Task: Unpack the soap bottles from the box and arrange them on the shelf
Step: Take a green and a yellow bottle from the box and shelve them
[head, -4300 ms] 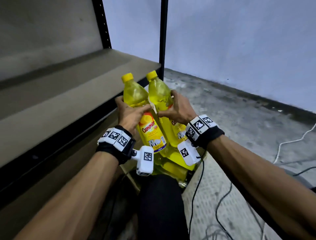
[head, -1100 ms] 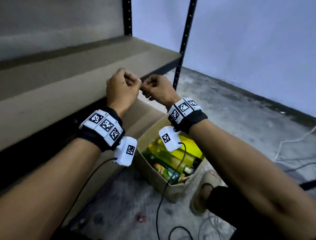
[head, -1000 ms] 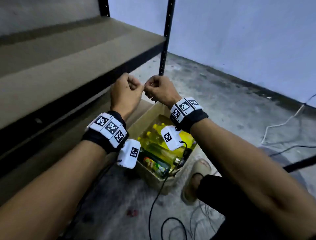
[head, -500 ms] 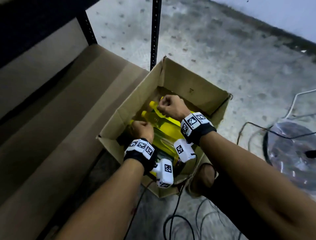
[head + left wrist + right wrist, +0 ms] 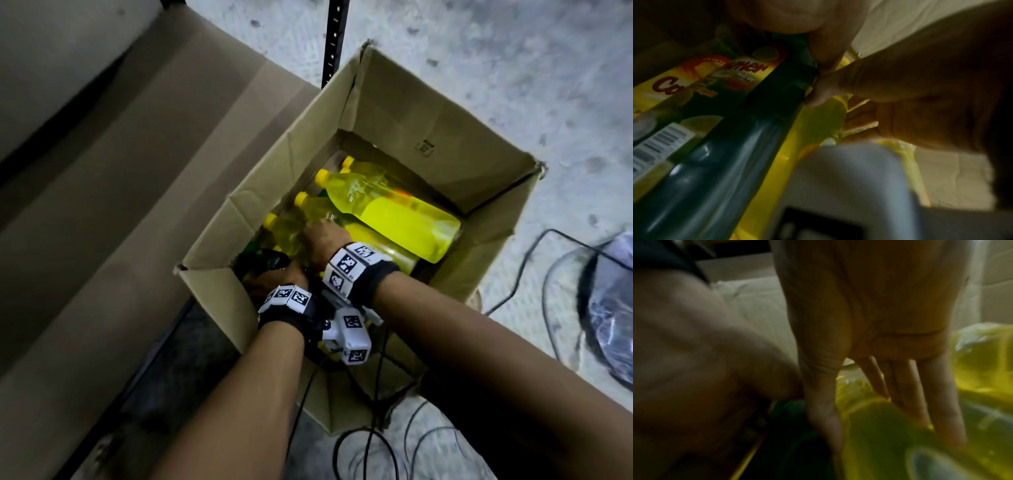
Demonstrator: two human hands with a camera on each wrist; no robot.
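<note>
An open cardboard box (image 5: 445, 113) stands on the floor with several yellow soap bottles (image 5: 404, 219) lying in it and a dark green bottle (image 5: 263, 257) at its near left. My left hand (image 5: 274, 279) is deep in the box against the green bottle (image 5: 725, 154); its thumb touches the bottle's side and the other fingers are hidden. My right hand (image 5: 323, 238) reaches down over a yellow bottle (image 5: 879, 451). Its fingers (image 5: 941, 418) are straight on one side, and the thumb is on the other.
The brown lower shelf board (image 5: 120, 171) lies to the left of the box, with a black upright post (image 5: 334, 41) at the box's far corner. Cables (image 5: 548, 274) trail over the concrete floor on the right and in front.
Both hands came down empty from the shelf into the box. Since half a second ago they have sunk deeper, the left onto the green bottle, the right over a nearer yellow one.
</note>
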